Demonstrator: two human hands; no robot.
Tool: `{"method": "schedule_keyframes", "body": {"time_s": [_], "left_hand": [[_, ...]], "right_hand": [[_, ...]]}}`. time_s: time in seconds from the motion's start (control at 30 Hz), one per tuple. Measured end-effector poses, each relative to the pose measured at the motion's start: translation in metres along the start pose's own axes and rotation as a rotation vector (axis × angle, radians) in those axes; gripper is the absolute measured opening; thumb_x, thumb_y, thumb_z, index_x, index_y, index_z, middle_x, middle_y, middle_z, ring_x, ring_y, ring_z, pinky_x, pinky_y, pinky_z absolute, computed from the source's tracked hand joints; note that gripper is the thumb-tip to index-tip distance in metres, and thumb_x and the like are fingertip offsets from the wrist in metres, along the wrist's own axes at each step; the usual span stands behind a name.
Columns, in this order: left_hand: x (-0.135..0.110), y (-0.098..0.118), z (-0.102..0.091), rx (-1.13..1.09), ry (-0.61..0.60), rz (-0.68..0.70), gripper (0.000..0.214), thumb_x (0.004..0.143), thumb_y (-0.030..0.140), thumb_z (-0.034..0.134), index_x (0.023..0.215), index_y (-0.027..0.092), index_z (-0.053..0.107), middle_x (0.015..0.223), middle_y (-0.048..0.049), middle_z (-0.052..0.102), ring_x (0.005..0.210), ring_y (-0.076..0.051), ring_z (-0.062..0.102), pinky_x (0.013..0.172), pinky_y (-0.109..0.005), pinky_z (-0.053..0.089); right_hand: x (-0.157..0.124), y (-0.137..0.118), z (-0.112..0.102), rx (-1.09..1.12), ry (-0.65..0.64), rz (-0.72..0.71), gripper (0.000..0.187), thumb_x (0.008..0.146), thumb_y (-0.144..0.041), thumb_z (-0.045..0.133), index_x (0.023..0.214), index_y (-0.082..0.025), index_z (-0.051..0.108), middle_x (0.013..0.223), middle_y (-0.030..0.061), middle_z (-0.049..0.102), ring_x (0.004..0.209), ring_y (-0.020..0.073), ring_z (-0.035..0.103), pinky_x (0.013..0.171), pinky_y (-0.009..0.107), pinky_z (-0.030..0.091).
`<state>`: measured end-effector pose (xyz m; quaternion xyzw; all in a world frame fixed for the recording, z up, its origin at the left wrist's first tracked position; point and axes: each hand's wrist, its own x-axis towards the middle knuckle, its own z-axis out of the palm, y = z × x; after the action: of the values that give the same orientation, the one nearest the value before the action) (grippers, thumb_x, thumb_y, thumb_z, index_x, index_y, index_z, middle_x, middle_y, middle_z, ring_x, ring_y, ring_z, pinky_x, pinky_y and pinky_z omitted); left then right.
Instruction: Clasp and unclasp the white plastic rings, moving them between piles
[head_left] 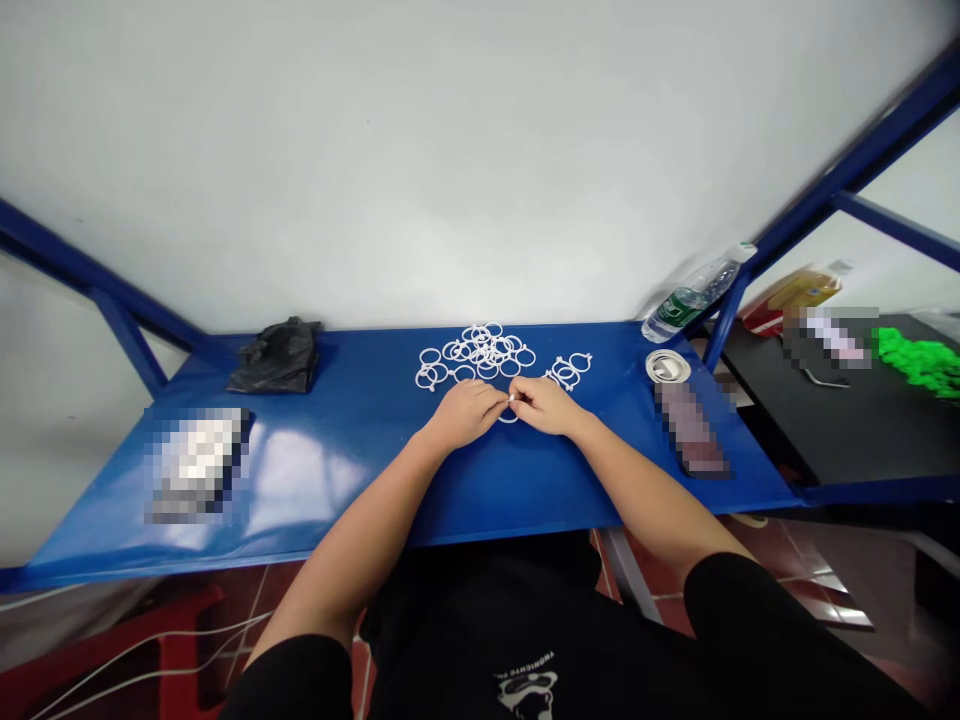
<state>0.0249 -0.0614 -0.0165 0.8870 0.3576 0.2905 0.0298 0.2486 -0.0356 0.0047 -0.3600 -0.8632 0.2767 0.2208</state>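
Between my two hands is one white ring [508, 419], its small knob end pinched at the fingertips. My left hand [466, 412] grips it from the left with closed fingers. From the right, my right hand [547, 405] pinches the same ring. Just beyond my hands lies a loose pile of white rings [487, 350] with small knobs on them. A smaller group of white rings [568, 371] sits right behind my right hand. My fingers hide part of the held ring.
The blue table [360, 500] carries a black plastic bag [277, 355] and a blurred-out object [199, 465] on the left. On the right are a water bottle [694, 298], a white coiled strap [667, 367] and another blurred-out item [690, 425]. Blue frame bars [124, 335] rise at both ends.
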Motion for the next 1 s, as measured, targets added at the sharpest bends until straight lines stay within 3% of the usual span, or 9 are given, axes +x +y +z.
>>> {"method": "schedule_keyframes", "body": {"time_s": [0.23,0.63,0.8,0.9,1.0], "left_hand": [[0.000,0.004,0.004,0.043,-0.024,0.057,0.028,0.108,0.026,0.050,0.092,0.021,0.073,0.087,-0.0035,0.077,0.079,-0.018,0.068,0.074,-0.035,0.046],[0.000,0.001,0.004,-0.091,-0.023,-0.071,0.031,0.108,0.037,0.055,0.090,0.022,0.075,0.083,-0.0025,0.078,0.076,-0.017,0.070,0.076,-0.034,0.050],[0.001,0.004,0.002,-0.149,-0.023,-0.060,0.027,0.107,0.038,0.058,0.095,0.024,0.078,0.088,-0.0017,0.080,0.079,-0.018,0.072,0.079,-0.034,0.052],[0.000,0.002,0.000,-0.158,0.009,-0.108,0.026,0.107,0.038,0.059,0.098,0.024,0.079,0.089,-0.0018,0.080,0.081,-0.018,0.072,0.080,-0.034,0.053],[-0.002,-0.002,0.000,-0.161,0.048,-0.186,0.024,0.106,0.037,0.059,0.098,0.024,0.079,0.091,-0.0022,0.081,0.083,-0.018,0.073,0.080,-0.033,0.054]], "right_hand": [[0.001,-0.003,0.001,-0.088,-0.038,-0.006,0.013,0.079,-0.019,0.056,0.067,-0.022,0.053,0.064,-0.0012,0.061,0.061,0.0159,0.051,0.063,0.028,0.032],[0.003,0.006,0.007,-0.092,0.056,-0.082,0.007,0.081,-0.020,0.056,0.077,-0.022,0.061,0.074,0.0015,0.066,0.066,0.0171,0.057,0.063,0.028,0.036],[0.003,0.011,0.004,-0.057,0.068,-0.138,0.018,0.084,-0.014,0.050,0.075,-0.022,0.063,0.075,0.0019,0.069,0.069,0.0174,0.062,0.068,0.029,0.043],[0.002,0.011,0.001,-0.031,0.103,-0.119,0.022,0.083,-0.010,0.051,0.083,-0.022,0.069,0.083,0.0017,0.075,0.076,0.0175,0.068,0.073,0.029,0.047],[0.000,0.007,0.002,-0.003,0.099,-0.081,0.028,0.084,-0.012,0.058,0.104,-0.024,0.073,0.097,0.0012,0.079,0.078,0.0167,0.070,0.074,0.029,0.049]]}}
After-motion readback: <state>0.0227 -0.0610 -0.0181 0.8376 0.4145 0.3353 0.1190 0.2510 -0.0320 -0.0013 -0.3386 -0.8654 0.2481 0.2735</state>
